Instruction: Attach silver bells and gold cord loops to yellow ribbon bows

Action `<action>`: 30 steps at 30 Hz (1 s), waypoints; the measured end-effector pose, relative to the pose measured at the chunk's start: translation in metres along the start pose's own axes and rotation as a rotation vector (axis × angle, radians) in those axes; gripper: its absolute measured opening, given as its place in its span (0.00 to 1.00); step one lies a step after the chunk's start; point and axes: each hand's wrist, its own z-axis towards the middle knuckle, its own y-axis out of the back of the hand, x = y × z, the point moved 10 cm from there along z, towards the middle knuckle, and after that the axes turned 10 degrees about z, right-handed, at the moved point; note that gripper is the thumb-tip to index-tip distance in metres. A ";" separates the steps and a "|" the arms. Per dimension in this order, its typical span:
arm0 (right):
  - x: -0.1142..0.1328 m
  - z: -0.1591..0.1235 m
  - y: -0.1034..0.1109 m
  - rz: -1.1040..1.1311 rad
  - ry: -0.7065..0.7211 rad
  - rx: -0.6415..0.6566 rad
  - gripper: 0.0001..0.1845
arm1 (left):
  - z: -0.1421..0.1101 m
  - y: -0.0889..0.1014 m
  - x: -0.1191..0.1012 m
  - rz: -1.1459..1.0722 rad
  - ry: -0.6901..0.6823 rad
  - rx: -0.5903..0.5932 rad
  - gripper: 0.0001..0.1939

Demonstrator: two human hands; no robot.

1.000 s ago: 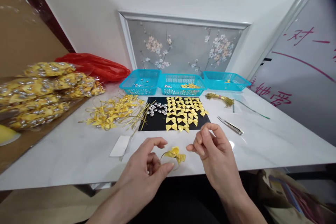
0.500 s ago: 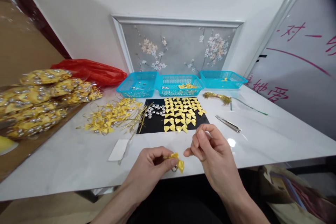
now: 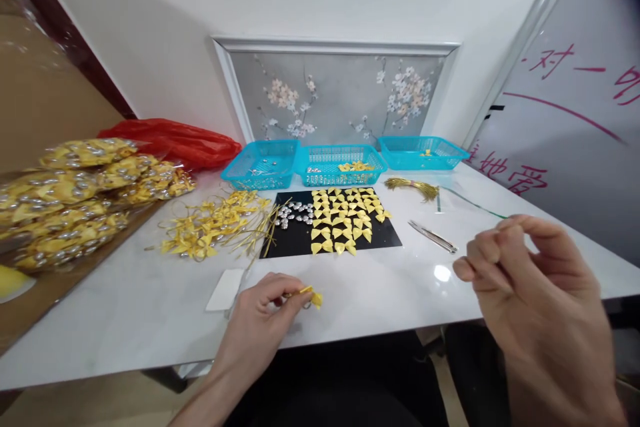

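Between thumb and forefinger, my left hand [image 3: 267, 313] pinches a yellow ribbon bow [image 3: 314, 296] with a thin looped tie, above the table's front edge. My right hand [image 3: 535, 287] is raised on the right, thumb and fingertips pressed together; whatever they may hold is too small to make out. Beyond my hands lies a black mat [image 3: 293, 239] bearing rows of yellow bows [image 3: 343, 217] and a cluster of silver beads [image 3: 295, 213]. Left of the mat is a heap of bows with beads and ties [image 3: 205, 227], beside loose gold ties [image 3: 257, 230].
Tweezers [image 3: 433, 237] lie right of the mat, near a bundle of gold ties [image 3: 413, 187]. Three blue baskets [image 3: 340, 177] line the wall. A white card [image 3: 225, 290] sits near my left hand. Bagged bows [image 3: 65, 193] and a red bag [image 3: 175, 140] occupy the left.
My left hand has closed on the bow and drawn it leftward. My right hand, still pinched, has swung away to the right and closer to the camera.
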 end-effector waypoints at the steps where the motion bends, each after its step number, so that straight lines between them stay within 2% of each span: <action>1: 0.001 0.001 0.006 -0.024 0.008 -0.011 0.05 | 0.000 0.000 -0.001 -0.004 -0.005 0.006 0.08; 4: -0.013 0.007 0.018 -0.388 -0.018 0.042 0.08 | 0.000 -0.002 -0.004 -0.031 -0.007 0.033 0.07; 6: -0.037 0.011 0.027 -0.736 -0.089 0.136 0.15 | 0.000 -0.004 -0.004 -0.059 0.007 0.057 0.07; 7: -0.049 0.013 0.033 -0.839 -0.121 0.169 0.17 | -0.001 -0.006 -0.003 -0.089 0.022 0.074 0.07; 9: -0.065 0.020 0.048 -1.047 -0.130 0.182 0.14 | -0.004 -0.012 -0.003 -0.189 0.053 0.123 0.07; 12: -0.073 0.036 0.065 -1.342 -0.069 0.163 0.14 | -0.009 -0.016 -0.008 -0.347 0.086 0.172 0.09; 14: -0.077 0.047 0.069 -1.490 -0.043 0.179 0.15 | -0.011 -0.013 -0.013 -0.359 0.095 0.167 0.13; 16: -0.083 0.056 0.071 -1.607 -0.054 0.221 0.15 | -0.013 -0.009 -0.020 -0.316 0.097 0.157 0.09; 20: -0.095 0.060 0.069 -1.756 -0.085 0.317 0.11 | -0.017 0.000 -0.033 -0.198 0.129 0.124 0.08; 23: -0.099 0.058 0.064 -1.790 -0.078 0.361 0.11 | -0.019 0.008 -0.039 -0.093 0.133 0.052 0.09; 27: -0.097 0.051 0.059 -1.719 -0.078 0.369 0.17 | -0.021 0.018 -0.048 0.021 0.048 -0.066 0.07; 30: -0.089 0.029 0.045 -1.569 -0.085 0.404 0.17 | -0.023 0.019 -0.052 0.061 0.010 -0.091 0.05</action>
